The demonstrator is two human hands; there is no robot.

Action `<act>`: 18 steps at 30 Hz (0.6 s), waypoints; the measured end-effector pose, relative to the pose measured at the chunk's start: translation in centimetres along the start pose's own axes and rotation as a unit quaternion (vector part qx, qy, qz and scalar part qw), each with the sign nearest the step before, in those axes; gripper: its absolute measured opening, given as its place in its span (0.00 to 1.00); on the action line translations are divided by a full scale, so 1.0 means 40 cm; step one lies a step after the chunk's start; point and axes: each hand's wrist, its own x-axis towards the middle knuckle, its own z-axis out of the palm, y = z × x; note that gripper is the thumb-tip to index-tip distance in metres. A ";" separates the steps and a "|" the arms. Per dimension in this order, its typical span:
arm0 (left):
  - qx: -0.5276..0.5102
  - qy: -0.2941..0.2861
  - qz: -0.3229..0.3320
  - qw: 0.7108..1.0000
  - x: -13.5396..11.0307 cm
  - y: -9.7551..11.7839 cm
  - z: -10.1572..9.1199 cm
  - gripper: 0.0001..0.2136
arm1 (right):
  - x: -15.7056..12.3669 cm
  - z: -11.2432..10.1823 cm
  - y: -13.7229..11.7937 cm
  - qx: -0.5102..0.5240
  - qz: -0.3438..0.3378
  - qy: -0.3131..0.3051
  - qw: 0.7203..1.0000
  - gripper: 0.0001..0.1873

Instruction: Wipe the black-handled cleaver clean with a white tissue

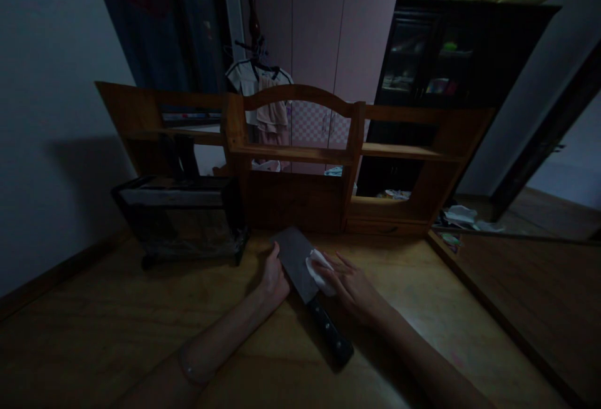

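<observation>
Cleaver: slanted over the middle of the tabletop (244,359), between the hands; the cleaver (297,266) has its dark handle toward the wearer's right.
Left hand: the left hand (275,280) grips the blade by its left side, thumb at the edge, fingers curled beneath.
Right hand: the right hand (351,285) presses a white wipe (315,271) to the blade near the handle, its fingers partly spread and holding the wipe loosely.
Wiping: this seems the step in hand, on the upward face.
Next stroke: likely calls for a steady left grip, a flat wipe, and fingers clear of whichever edge is sharp.
Blade underside: hidden, with most left fingertips; whether the blade touches the tabletop, I cannot tell.
Wipe: partly covered; paper or cloth is unclear.
Black stand: the stand (197,227) at left is too dim to read inside.
</observation>
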 end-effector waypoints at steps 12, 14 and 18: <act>-0.007 0.001 0.001 1.000 -0.004 0.003 0.002 0.27 | 0.001 -0.001 -0.013 -0.037 0.038 0.069 0.996 0.26; -0.006 -0.006 -0.014 1.000 -0.006 0.004 0.005 0.28 | 0.003 -0.009 -0.044 -0.025 -0.018 0.011 0.999 0.26; -0.003 -0.020 -0.027 0.999 -0.016 0.007 0.016 0.29 | 0.001 -0.016 -0.079 0.017 -0.072 -0.067 0.995 0.26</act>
